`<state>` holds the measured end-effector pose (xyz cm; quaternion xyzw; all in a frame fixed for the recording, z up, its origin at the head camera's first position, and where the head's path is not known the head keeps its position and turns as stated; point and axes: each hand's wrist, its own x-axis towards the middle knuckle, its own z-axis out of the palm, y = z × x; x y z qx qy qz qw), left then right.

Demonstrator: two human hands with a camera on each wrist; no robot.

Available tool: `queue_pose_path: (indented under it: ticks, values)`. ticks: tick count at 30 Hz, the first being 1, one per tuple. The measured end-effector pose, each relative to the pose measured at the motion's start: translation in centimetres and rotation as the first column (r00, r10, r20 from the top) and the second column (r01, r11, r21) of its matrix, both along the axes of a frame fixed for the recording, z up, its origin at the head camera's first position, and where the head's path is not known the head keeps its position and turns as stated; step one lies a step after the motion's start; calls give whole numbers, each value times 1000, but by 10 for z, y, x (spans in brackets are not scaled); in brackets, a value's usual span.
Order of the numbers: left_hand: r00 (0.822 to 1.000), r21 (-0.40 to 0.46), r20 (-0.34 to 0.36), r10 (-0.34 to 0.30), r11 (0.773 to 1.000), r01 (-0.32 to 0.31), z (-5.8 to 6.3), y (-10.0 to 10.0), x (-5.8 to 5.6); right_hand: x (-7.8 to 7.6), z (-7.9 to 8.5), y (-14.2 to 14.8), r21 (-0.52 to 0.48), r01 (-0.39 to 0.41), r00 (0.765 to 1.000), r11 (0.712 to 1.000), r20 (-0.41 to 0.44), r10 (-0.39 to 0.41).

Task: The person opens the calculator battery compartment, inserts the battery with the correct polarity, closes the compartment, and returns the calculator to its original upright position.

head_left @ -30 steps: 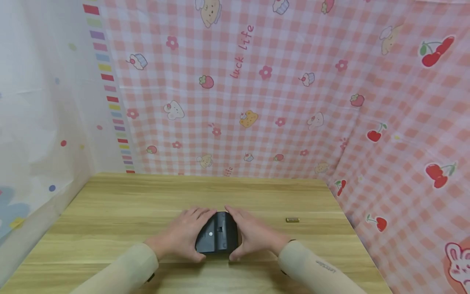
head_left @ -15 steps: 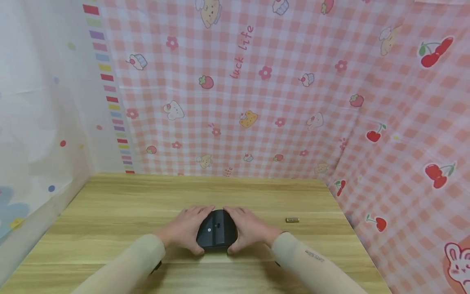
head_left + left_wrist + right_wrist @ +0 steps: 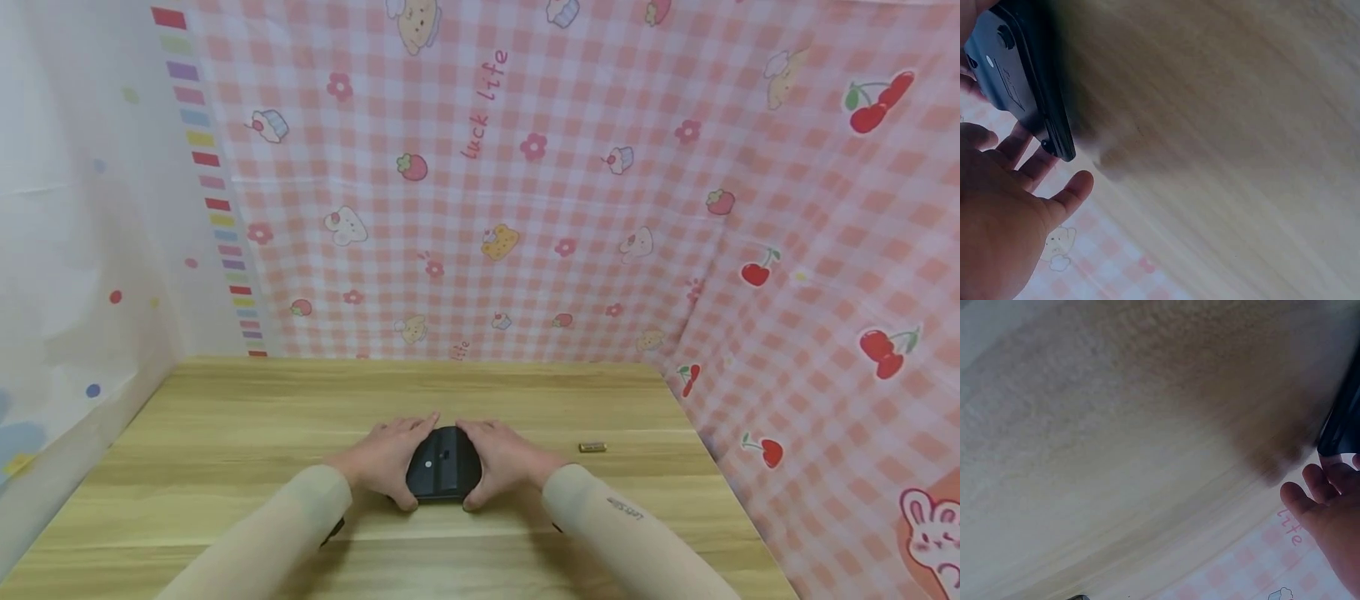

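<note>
A black plastic device (image 3: pixel 444 463) with rounded sides is held between both hands at the middle of the table. Down its face runs a long groove with a small slot-like part in it, and a small white dot sits to the left. My left hand (image 3: pixel 388 461) grips its left side, thumb at the near edge and fingers toward the far edge. On the opposite side, my right hand (image 3: pixel 501 463) grips it in the same way. Seen in the left wrist view, the device (image 3: pixel 1017 81) shows a round dark foot and faint markings.
A small gold-and-black battery (image 3: pixel 592 447) lies on the wooden table (image 3: pixel 300 400), to the right of the device. A pink checked cloth (image 3: pixel 450 192) rises behind the table, and more printed cloth lines the left and right sides.
Both hands have shifted slightly away from the person with the device. Its tilt has changed, so its right side shows less and its face looks more level. The battery has stayed put.
</note>
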<state>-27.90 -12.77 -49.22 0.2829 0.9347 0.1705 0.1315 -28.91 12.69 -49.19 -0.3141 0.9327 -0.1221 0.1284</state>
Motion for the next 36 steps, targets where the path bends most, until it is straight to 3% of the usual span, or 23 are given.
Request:
queue_pose_path:
  ticks: [13, 29, 36]
  values:
    - [996, 36, 83, 21, 999, -24, 1, -5, 1, 1, 2, -2, 13, -21, 1000, 1000, 4, 21]
    - [997, 54, 79, 23, 998, -27, -5, -9, 1, 0, -2, 0, 35, 14, 999, 999, 41, -15]
    - [999, 74, 49, 15, 997, -19, -5, -12, 6, 3, 0, 2, 19, 18, 997, 1000, 68, -20]
